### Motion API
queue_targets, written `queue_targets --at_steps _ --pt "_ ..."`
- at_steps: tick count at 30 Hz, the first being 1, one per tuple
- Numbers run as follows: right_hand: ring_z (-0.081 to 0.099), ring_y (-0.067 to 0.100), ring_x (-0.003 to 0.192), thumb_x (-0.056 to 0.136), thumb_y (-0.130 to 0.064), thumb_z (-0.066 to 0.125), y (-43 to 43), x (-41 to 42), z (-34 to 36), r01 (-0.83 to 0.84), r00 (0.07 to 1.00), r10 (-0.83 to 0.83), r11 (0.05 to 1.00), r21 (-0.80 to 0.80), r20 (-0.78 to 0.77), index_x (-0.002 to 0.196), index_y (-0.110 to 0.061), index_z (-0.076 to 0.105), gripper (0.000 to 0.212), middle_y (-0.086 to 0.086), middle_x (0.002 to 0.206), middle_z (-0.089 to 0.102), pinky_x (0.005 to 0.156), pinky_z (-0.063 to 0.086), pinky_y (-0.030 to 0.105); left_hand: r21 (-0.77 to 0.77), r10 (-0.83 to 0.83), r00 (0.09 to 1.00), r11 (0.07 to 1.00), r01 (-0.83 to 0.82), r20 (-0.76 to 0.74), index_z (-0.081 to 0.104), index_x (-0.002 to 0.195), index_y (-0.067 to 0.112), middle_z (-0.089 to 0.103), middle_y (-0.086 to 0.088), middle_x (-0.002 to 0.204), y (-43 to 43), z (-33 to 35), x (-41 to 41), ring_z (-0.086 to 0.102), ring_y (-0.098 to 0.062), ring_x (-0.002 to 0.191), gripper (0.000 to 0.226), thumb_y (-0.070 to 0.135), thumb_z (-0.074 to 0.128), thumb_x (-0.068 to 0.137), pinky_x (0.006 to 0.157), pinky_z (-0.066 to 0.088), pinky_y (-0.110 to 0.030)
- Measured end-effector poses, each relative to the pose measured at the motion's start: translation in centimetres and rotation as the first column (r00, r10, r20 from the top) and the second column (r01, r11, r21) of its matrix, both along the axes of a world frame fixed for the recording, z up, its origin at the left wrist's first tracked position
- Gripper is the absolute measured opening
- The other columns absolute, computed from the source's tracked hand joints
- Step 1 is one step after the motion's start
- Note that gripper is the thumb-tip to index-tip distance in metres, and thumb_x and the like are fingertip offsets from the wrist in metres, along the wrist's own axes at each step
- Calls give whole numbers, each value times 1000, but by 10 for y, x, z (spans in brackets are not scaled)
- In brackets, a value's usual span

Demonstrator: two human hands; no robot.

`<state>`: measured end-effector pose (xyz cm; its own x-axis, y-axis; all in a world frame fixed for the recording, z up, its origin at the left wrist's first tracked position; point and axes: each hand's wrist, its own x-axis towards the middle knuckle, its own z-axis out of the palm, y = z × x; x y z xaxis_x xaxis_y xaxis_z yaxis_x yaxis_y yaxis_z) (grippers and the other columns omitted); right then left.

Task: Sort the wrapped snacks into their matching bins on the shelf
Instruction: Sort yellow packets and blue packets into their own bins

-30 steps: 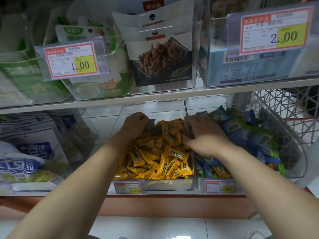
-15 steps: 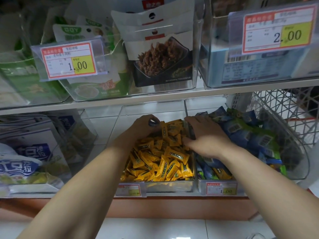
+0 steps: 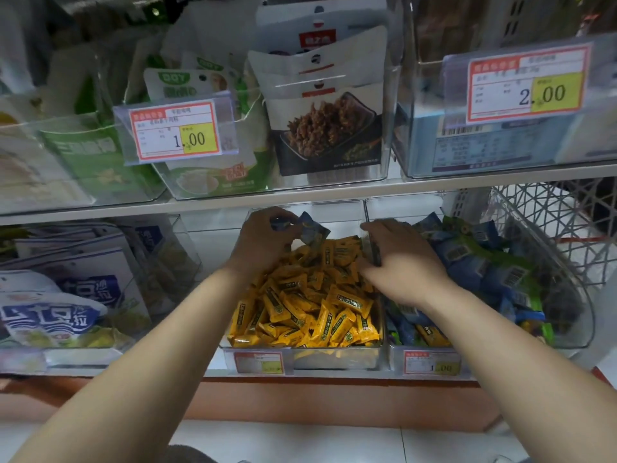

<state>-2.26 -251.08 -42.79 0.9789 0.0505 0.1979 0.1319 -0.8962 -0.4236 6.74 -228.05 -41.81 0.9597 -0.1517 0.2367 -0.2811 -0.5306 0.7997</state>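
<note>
Item: blue wrapped snacks (image 3: pixel 312 232), a few, pinched in the left hand (image 3: pixel 263 238) grip above the rear of the yellow-snack bin (image 3: pixel 337 357). Right hand (image 3: pixel 404 265): straddles that bin's right wall; grip cannot be told. Matching blue-snack bin (image 3: pixel 567 295): immediately right of the yellow-snack bin. Risk, judged: slick wrappers could slide from the pinch mid-crossing and drop among the yellow snacks (image 3: pixel 310 305).

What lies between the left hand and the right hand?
In the head view: yellow wrapped snacks heaped in the clear middle bin, and the blue wrapped snack that the left hand pinches.
</note>
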Motion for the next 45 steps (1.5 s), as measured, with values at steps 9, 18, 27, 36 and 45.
queue_targets --at_steps 9,18,27,36,45 --pt "70 11 83 93 -28 64 26 -32 16 29 998 26 666 745 -62 109 -23 70 17 -3 92 75 75 55 30 -355 -123 980 933 60 -159 73 91 27 74 11 82 -41 18 -77 69 -3 73 4 26 73 86 62 50 -14" --pt "76 26 79 97 -19 61 -11 -52 17 360 930 -10 220 906 -367 132 -14 51 37 13 110 70 58 60 31 -638 -332 892 767 66 -307 69 112 12 73 -9 106 -82 11 -94 70 -23 97 29 -2 59 89 80 57 -32" --pt "74 31 81 92 -15 68 -32 -61 15 239 963 117 64 969 -245 129 -6 54 41 9 96 74 65 60 31 -476 -180 980 871 120 -82 68 100 24 76 2 95 -111 -1 -109 71 -13 91 20 27 77 83 77 57 -30" --pt "64 27 105 92 -40 65 -85 -52 5 183 978 -199 961 205 62 136 -27 53 48 3 125 66 79 48 31 317 -195 981 929 192 -23 61 124 30 63 11 122 -54 -24 -72 57 -7 109 33 30 63 90 82 40 -16" --pt "50 31 120 93 -46 51 -55 -34 10 217 970 -194 963 -162 145 131 -25 57 43 5 128 57 94 47 42 743 -375 923 594 309 -84 47 135 43 41 9 150 -44 -49 -46 44 -21 130 65 74 51 79 91 42 -32"
